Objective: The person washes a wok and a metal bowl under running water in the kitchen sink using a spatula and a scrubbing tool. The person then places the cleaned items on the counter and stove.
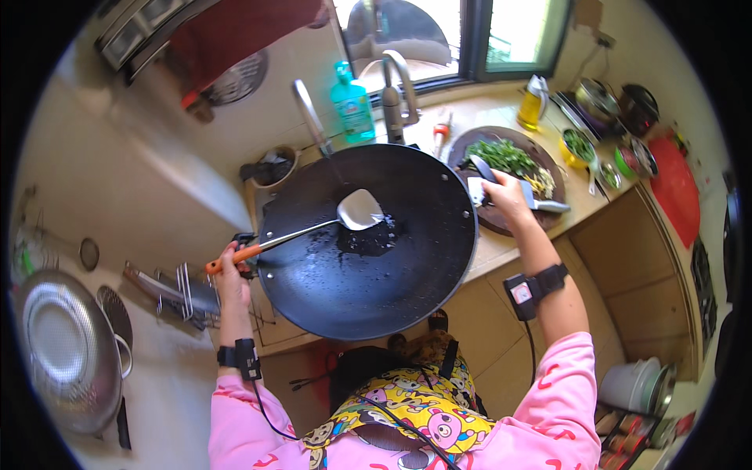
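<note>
A big black wok point(405, 282), wet with droplets, is held by its two side handles in front of me. My left hand point(231, 273) grips the left handle together with the orange handle of a metal wok spatula point(359, 210), whose blade lies inside the wok. At the right rim, my right hand point(506, 197) is closed around the other handle, with a small white piece by the fingers. Just beyond that hand, a round wooden chopping board point(464, 144) bears chopped greens point(499, 155), light minced bits point(546, 182) and a cleaver point(551, 205).
A faucet point(308, 114) reaches over the wok's back rim. Behind stand a second faucet point(392, 108), a green detergent bottle point(352, 108) and an oil bottle point(531, 108). A yellow cup of greens point(577, 147) and small bowls sit right; a dark-filled bowl point(279, 170) sits left.
</note>
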A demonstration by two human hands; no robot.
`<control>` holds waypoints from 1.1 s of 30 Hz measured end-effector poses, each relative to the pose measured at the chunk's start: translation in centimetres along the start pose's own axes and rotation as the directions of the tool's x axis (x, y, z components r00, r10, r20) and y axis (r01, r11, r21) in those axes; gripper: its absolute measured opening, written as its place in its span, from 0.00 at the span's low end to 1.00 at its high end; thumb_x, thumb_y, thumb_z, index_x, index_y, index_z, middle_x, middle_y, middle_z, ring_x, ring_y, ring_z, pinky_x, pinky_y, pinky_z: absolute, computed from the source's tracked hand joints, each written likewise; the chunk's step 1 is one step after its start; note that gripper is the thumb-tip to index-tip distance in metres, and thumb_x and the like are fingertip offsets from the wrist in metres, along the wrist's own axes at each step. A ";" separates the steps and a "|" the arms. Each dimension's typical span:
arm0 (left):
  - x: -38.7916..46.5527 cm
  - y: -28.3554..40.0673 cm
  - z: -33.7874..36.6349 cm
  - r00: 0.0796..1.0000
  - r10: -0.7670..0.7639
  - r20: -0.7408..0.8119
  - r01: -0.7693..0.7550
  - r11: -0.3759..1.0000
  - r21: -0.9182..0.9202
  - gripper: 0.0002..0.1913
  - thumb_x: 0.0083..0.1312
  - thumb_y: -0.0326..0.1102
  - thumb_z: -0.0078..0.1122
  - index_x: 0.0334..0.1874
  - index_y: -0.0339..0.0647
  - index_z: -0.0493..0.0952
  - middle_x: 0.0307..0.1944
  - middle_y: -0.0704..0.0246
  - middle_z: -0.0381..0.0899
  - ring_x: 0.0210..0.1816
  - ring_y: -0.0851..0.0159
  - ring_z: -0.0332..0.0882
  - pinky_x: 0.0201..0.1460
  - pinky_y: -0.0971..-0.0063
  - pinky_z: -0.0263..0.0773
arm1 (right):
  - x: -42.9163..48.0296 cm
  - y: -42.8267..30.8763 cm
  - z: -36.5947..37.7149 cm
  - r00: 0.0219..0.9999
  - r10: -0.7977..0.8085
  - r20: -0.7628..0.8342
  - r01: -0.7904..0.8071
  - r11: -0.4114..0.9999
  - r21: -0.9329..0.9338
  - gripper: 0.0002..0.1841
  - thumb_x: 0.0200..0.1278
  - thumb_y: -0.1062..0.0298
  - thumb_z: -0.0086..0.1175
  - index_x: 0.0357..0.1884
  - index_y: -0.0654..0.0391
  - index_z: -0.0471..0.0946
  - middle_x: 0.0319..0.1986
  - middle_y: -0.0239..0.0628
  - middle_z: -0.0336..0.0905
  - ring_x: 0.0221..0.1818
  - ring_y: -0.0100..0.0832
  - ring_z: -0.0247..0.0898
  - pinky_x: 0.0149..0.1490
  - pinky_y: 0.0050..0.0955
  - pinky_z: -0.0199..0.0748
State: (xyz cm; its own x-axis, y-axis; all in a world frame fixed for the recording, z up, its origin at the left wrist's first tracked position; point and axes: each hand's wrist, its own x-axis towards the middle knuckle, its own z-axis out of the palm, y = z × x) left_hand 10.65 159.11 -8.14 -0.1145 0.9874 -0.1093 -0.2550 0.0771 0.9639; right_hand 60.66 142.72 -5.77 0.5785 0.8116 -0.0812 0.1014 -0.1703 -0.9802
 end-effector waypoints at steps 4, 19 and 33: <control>-0.3 0.5 0.1 1.000 -0.001 0.007 0.001 1.000 0.014 0.13 0.62 0.36 0.52 0.45 0.36 0.74 0.36 0.64 0.76 0.19 0.79 0.60 0.21 0.86 0.59 | 2.0 1.8 -0.3 0.997 0.072 0.014 -0.065 0.958 -0.278 0.10 0.60 0.62 0.51 0.28 0.58 0.76 0.19 0.25 0.70 0.21 0.18 0.63 0.26 0.19 0.61; -4.7 -0.4 -2.0 0.982 0.007 -0.191 0.008 0.997 0.078 0.17 0.63 0.35 0.50 0.51 0.32 0.71 0.41 0.64 0.76 0.16 0.82 0.57 0.16 0.87 0.55 | 7.3 1.5 3.7 0.872 0.419 0.254 -0.130 0.697 -0.705 0.21 0.58 0.51 0.51 0.25 0.64 0.77 0.21 0.37 0.76 0.22 0.29 0.71 0.28 0.27 0.70; -6.8 3.9 -0.4 0.965 0.084 -0.247 -0.052 0.990 0.135 0.17 0.63 0.36 0.54 0.48 0.29 0.72 0.42 0.60 0.75 0.20 0.81 0.62 0.18 0.86 0.59 | 12.1 0.8 6.8 0.915 0.207 0.346 0.116 0.687 -0.718 0.24 0.52 0.60 0.59 0.47 0.64 0.69 0.25 0.39 0.77 0.25 0.28 0.74 0.29 0.26 0.71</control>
State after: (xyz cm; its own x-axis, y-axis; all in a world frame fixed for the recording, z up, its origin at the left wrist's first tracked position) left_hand 10.02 152.63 -3.71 -0.3696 0.9253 -0.0845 -0.1169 0.0439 0.9922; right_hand 62.26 156.24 -8.74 0.2700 0.9008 -0.3401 0.7176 -0.4237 -0.5527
